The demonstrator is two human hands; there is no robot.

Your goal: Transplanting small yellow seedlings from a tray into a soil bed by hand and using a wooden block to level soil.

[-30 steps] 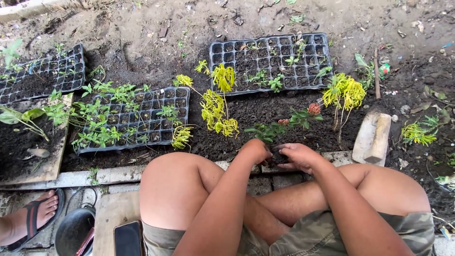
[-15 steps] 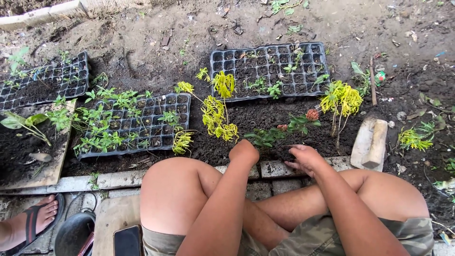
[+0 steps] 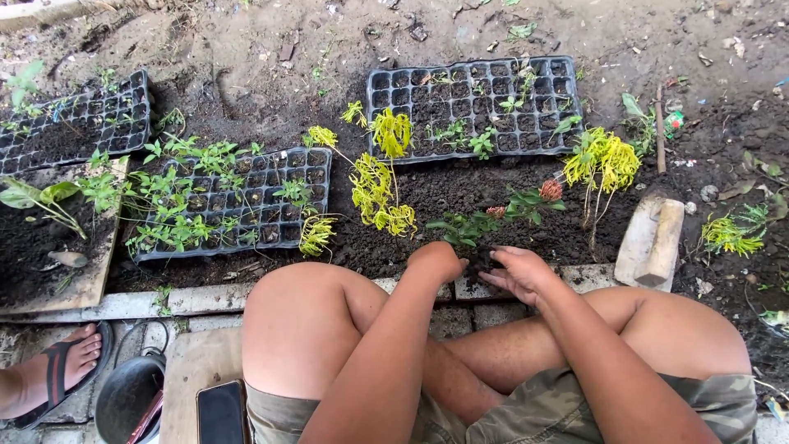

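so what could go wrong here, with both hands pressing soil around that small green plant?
1. Left hand and right hand crowd the small green leafy plant with reddish flower heads; pressing hard could snap its stem.
2. The yellow-green leafy seedlings stand close to the left hand; an elbow swing could flatten them.
3. The dark rectangular phone lies by the thigh, where loose soil could fall on it.

Left hand curled knuckles-up, right hand palm-down, fingers spread, forearms converging forward

seedling trays black | soil dark brown | shrubs yellow-green | shorts camouflage | sandal black
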